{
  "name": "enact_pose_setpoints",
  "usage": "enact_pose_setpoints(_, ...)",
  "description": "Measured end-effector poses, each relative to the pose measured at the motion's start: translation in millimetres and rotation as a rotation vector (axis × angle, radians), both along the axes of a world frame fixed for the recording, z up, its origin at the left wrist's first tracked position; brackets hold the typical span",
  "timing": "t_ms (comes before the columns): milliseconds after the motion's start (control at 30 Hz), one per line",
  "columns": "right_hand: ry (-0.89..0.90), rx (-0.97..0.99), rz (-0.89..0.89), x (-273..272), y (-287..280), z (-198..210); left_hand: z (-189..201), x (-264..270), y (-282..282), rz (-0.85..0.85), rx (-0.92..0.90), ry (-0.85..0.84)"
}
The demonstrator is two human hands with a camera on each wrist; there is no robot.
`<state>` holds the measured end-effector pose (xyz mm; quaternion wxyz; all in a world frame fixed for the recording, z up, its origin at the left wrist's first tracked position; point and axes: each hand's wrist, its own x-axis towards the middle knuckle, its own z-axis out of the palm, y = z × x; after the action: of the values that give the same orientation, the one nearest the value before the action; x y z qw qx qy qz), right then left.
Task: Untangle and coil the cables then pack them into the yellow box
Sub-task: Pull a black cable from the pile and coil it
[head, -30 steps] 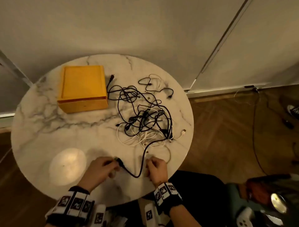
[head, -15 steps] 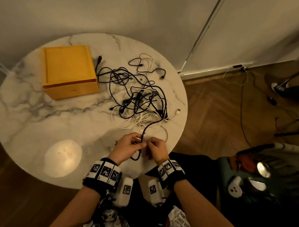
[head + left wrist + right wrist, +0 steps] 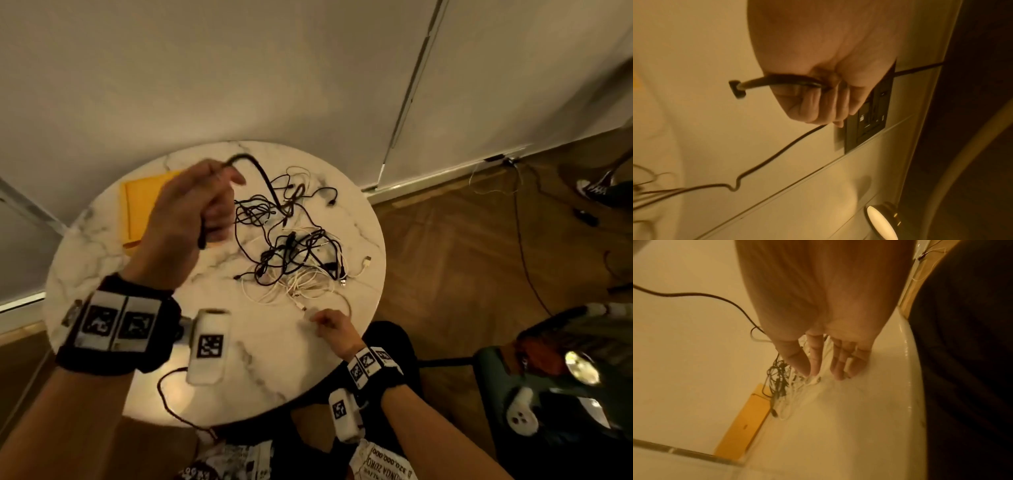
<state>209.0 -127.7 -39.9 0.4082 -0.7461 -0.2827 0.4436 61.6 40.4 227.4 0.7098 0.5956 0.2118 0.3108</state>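
A thin black cable (image 3: 263, 178) rises off a round marble table (image 3: 102, 260), gripped in the person's raised left hand (image 3: 191, 219), whose fingers are curled tight around it. One end hangs below the fist; the other arcs over the thumb and drops into the tangle of cables (image 3: 294, 253), a knot of black and white leads with loose plugs, lying just beyond and to the right of that hand. The yellow box (image 3: 137, 205), flat and square, sits behind the left hand, which partly hides it.

The left wrist view shows what the head view does not: the cable's black plug (image 3: 737, 89) jutting out past the fist, the fingers (image 3: 818, 105) wrapped over the cord, and the cord trailing away below them. The right wrist view shows the right hand (image 3: 822, 353) low over the table with its fingers nearly straight and pointing down, their tips at a white lead (image 3: 813, 381) on the near edge of the tangle; whether they pinch it cannot be told. From there the box lies farther off, past the heap.
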Motion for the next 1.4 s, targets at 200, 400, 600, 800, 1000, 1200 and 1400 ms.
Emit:
enact_pose_setpoints(200, -0.117, 0.198, -0.077, 27, 23, 87, 30, 9, 15, -0.062, 0.113, 0.043)
enact_pose_setpoints(400, -0.324, 0.421, -0.059, 48, 96, 188, 20, -22, -12, -0.104, 0.074, 0.049)
enact_pose_setpoints(600, -0.614, 0.172, 0.175, 51, 143, 203, 9, -59, -18, -0.194, -0.012, -0.078)
enact_pose_setpoints(800, -0.540, 0.161, 0.357, 58, 138, 196, 6, -86, -6, -0.153, -0.090, -0.217)
enact_pose_setpoints(1000, -0.756, 0.392, 0.153, 74, 159, 284, 11, -113, 21, -0.036, -0.041, -0.194)
enact_pose_setpoints(1200, -1.016, 0.539, 0.105, 86, 186, 405, 16, -112, 39, 0.013, -0.047, -0.195)
enact_pose_setpoints(1400, -1.125, 0.598, 0.090, 81, 193, 447, 10, -97, 48, 0.159, -0.023, -0.031)
